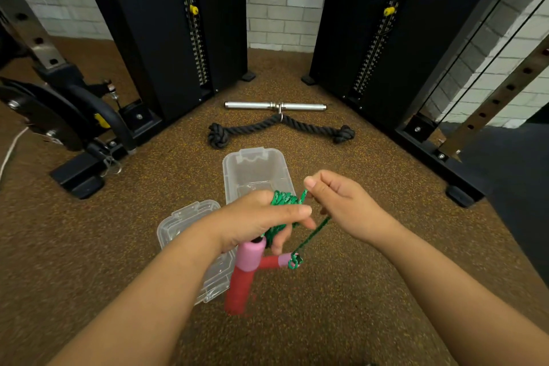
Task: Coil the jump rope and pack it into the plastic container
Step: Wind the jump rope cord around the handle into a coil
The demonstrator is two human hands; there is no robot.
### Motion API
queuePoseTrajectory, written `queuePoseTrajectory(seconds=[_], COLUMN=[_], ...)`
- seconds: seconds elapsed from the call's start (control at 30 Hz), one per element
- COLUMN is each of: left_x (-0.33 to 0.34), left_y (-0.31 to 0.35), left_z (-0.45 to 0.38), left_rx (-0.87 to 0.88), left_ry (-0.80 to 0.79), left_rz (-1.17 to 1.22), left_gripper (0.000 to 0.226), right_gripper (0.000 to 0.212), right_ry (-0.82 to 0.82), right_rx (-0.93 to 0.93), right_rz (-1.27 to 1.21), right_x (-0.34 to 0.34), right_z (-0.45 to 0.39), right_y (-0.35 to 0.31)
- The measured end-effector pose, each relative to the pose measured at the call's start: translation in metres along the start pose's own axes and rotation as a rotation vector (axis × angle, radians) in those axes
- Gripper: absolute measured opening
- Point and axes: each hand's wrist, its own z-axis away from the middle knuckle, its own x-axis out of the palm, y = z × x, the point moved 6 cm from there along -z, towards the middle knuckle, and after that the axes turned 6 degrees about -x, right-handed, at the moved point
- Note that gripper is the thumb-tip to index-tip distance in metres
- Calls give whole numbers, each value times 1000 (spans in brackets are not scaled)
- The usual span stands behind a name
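My left hand [261,217] grips a bundle of green jump rope coils [283,198] wound around it. A red and pink handle [245,273] hangs down from that hand. My right hand [341,202] pinches a free strand of the green rope [313,235], which runs down to the second red and pink handle [274,261] lying crosswise behind the first. The clear plastic container [252,171] stands open on the floor just beyond my hands. Its clear lid [190,223] lies on the floor under my left forearm.
A steel cable bar [274,106] and a black knotted rope attachment [279,128] lie on the brown speckled floor beyond the container. Black weight-stack towers [190,38] rise left and right, with machine feet [80,181] at the sides.
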Motion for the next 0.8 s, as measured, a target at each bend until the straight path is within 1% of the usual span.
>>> queuePoseTrajectory(seconds=[0.07, 0.17, 0.23, 0.33, 0.4, 0.53, 0.63, 0.8], left_x=[-4, -20, -33, -60, -73, -77, -82, -85], left_y=[1, 2, 4, 3, 0, -2, -2, -9], left_z=[0, 2, 5, 13, 17, 17, 17, 17], left_rx=[15, 58, 109, 182, 203, 213, 240, 232], left_ry=[26, 113, 167, 286, 357, 402, 436, 509], left_rz=[83, 334, 496, 699, 767, 833, 913, 982], left_gripper=[27, 26, 27, 33, 35, 35, 34, 30], right_gripper=[30, 29, 28, 29, 30, 33, 33, 27], right_ry=[-7, -48, -81, -127, -127, -48, -64, 0], right_rx=[28, 120, 148, 135, 133, 150, 150, 135], right_rz=[-86, -285, -335, -225, -132, -65, -80, 96], right_x=[6, 8, 3, -7, -11, -21, -24, -28], right_z=[-1, -2, 0, 3, 6, 6, 8, 10], right_y=[2, 9, 13, 20, 25, 27, 23, 25])
